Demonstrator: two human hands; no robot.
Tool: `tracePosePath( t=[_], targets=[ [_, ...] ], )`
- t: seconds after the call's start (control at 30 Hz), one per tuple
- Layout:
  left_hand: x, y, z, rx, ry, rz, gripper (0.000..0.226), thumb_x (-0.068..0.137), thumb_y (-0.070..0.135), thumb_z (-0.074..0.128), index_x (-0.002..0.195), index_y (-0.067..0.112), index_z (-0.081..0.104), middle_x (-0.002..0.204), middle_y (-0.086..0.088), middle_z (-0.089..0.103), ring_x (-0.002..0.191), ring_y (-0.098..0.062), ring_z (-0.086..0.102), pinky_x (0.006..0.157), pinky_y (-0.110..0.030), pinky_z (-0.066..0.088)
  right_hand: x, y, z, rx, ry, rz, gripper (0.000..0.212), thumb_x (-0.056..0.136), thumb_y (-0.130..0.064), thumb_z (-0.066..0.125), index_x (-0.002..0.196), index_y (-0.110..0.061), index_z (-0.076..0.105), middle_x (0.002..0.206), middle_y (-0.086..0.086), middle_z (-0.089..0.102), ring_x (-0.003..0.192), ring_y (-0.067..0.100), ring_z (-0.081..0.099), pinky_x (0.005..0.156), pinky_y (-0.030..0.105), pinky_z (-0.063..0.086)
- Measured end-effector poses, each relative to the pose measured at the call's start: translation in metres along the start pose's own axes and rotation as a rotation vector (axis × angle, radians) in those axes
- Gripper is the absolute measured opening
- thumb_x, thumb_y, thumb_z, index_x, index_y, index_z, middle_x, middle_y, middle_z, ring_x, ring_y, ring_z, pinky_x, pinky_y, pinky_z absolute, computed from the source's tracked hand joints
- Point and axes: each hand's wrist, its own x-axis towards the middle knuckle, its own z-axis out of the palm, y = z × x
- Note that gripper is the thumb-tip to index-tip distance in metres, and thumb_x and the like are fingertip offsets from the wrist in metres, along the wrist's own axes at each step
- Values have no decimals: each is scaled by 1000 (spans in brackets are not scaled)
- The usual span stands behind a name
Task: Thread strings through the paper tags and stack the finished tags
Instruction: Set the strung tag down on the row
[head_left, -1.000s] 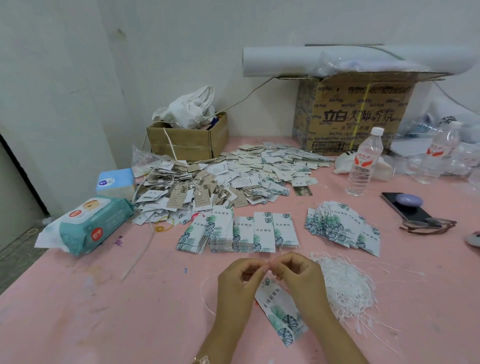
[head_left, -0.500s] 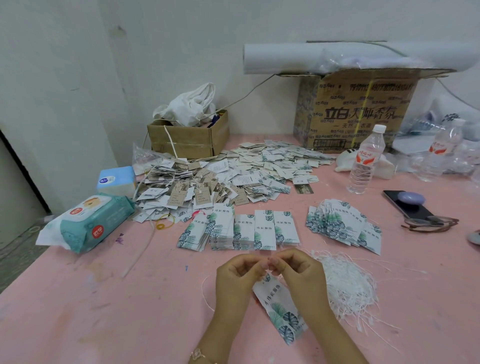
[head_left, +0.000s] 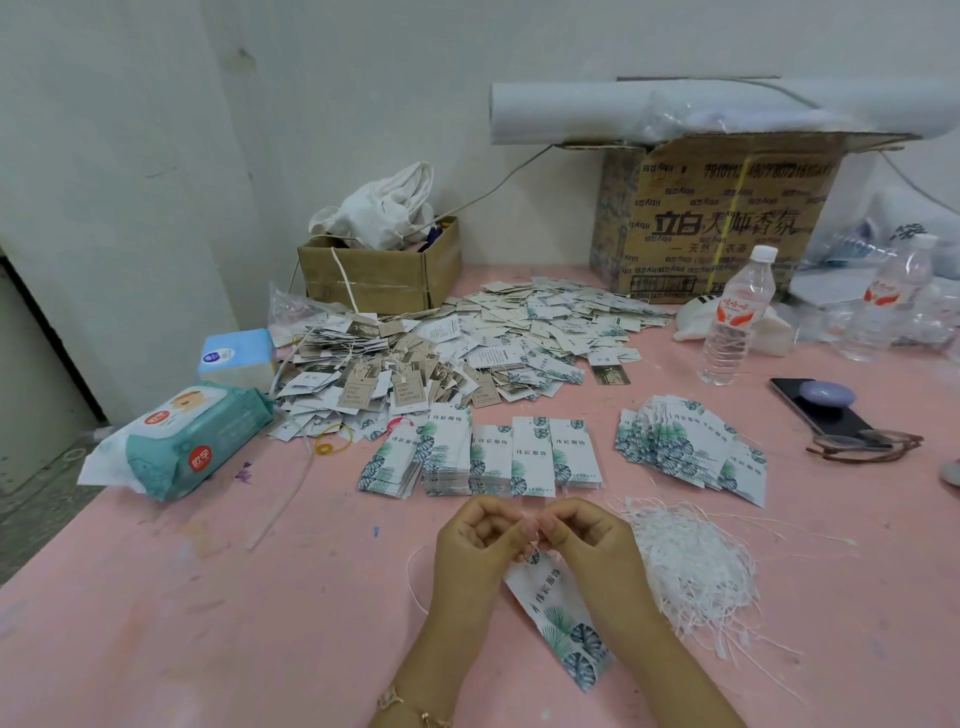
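Centrally, near the front of a pink table (head_left: 208, 623), two hands meet fingertip to fingertip. The left hand (head_left: 478, 540) pinches a thin white string (head_left: 413, 582) that loops out leftwards. The right hand (head_left: 587, 540) pinches the top end of a glossy rectangular paper tag (head_left: 561, 618) with green leaf print, slanting toward the near right. Just right lies a tangled pile of strings (head_left: 696, 566). Beyond the hands sit neat tag stacks (head_left: 488, 457).
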Motion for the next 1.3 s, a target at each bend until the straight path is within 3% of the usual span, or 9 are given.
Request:
tracePosePath(
  t=[0.2,0.43,0.67,0.8,0.93,1.0,1.1,1.2,1.3],
  targets=[
    [-1,1,0,1,-10,-10,25,58,17,81,72,9,63,58,-3,63,51,-10,56,51,-18,48,1,2,-1,-12,-33,0,11,73,-26,71,74,-15,73,71,8,69,67,17,60,67,30,50],
    [-2,1,0,23,-15,-22,23,63,16,78,74,5,62,59,-3,64,51,-8,57,51,-17,48,0,2,-1,-13,-67,7,13,73,-30,70,74,-17,73,67,-1,67,64,10,58,63,22,48],
    [-3,1,2,92,-19,-30,18,65,25,76,70,9,70,61,-6,68,52,-10,58,53,-17,49,2,1,-4,-51,-22,-19,15,73,-30,72,73,-15,70,74,9,68,72,22,61,69,35,50],
    [-3,1,2,134,-44,-43,9,69,25,73,68,16,78,62,-6,69,54,-9,58,54,-17,48,3,1,-6,-146,28,-73,15,70,-36,72,70,-21,71,76,3,68,74,16,60,67,20,48],
    [-2,2,2,142,-24,-47,16,82,13,69,68,16,76,63,-5,68,55,-10,58,53,-16,47,4,1,-6,-168,29,-102,9,73,-34,72,74,-26,75,84,-2,70,80,13,64,69,20,51],
    [-1,5,2,35,50,-77,16,82,19,66,69,14,73,65,-6,68,57,-10,61,55,-17,51,4,0,-7,-165,-8,-89,15,77,-30,70,90,-28,77,96,-8,71,91,9,65,74,23,53],
    [3,10,-2,-299,148,-137,19,80,26,62,77,7,68,70,-8,68,62,-11,64,62,-20,56,5,3,-9,-271,-61,-56,36,84,-24,70,119,-34,65,111,-19,67,99,-2,62,81,17,51],
    [7,13,-9,-526,184,-163,24,83,28,59,87,5,63,75,-6,67,66,-12,64,61,-22,57,3,6,-8,-407,-158,-5,44,89,-25,66,122,-52,54,109,-25,65,95,-5,60,77,11,48],
    [11,16,-11,-692,246,-173,25,81,28,58,89,5,61,79,-6,68,72,-12,67,61,-22,58,-1,11,-9,-499,-234,35,45,89,-29,65,122,-58,53,108,-11,61,94,0,60,80,17,50]
  ],
)
